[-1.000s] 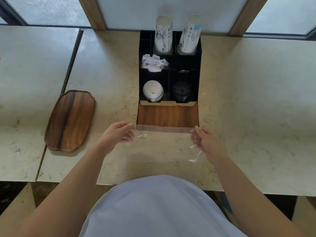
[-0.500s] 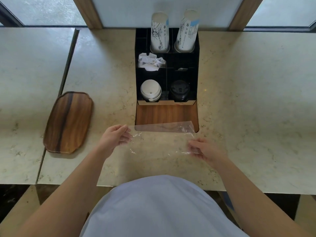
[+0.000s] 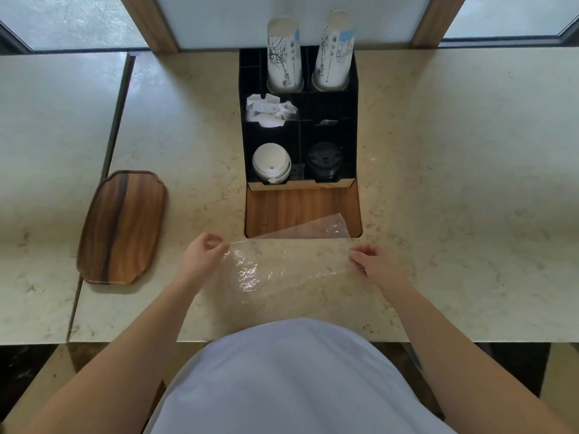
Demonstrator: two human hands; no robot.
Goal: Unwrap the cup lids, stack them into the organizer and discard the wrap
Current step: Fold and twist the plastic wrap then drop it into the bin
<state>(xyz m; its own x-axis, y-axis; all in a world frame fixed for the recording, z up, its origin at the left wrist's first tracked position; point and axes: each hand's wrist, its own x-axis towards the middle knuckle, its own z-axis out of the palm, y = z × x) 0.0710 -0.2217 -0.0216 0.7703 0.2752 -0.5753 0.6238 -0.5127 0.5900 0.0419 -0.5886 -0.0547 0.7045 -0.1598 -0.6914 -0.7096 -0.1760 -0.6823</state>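
Observation:
A clear plastic wrap (image 3: 275, 261) is stretched between my hands just in front of the black organizer (image 3: 352, 120). My left hand (image 3: 203, 255) pinches its left edge and my right hand (image 3: 372, 261) pinches its right edge. The wrap's far right corner lies up against the organizer's wooden front panel (image 3: 282, 211). A stack of white lids (image 3: 271, 162) fills the front left compartment and a stack of black lids (image 3: 324, 159) the front right one.
Two stacks of paper cups (image 3: 285, 54) stand in the organizer's back compartments, with crumpled white paper (image 3: 269, 109) in the middle left one. A wooden tray (image 3: 122, 227) lies on the marble counter (image 3: 454, 214) to the left. Windows run behind.
Both hands have drawn the wrap back toward me and lower over the counter. Its far edge has folded, leaving one corner against the wooden panel.

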